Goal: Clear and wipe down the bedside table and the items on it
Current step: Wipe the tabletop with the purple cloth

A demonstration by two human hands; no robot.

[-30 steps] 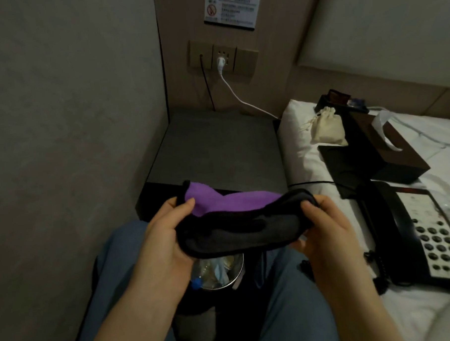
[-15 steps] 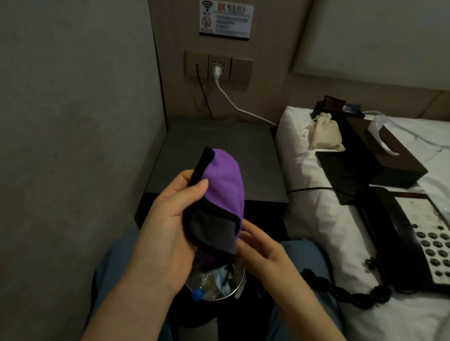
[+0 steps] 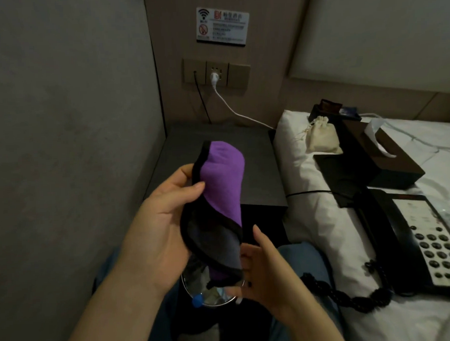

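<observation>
Left hand [image 3: 167, 224] gripped folded purple-and-grey cloth with black trim [image 3: 217, 196], thumb on purple face, above front edge of dark grey bedside table [image 3: 260, 174]. Right hand [image 3: 259, 274] touched cloth's lower end, fingers relaxed, apart.

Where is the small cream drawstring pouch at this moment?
In the head view, the drawstring pouch lies upper right on the white pillow, right of the bedside table, left of the tissue box.

Left hand [image 3: 164, 224] is gripping the cloth [image 3: 219, 191], thumb lying across its front. Right hand [image 3: 259, 274] is sitting just below, fingers touching the cloth's lower edge.
</observation>
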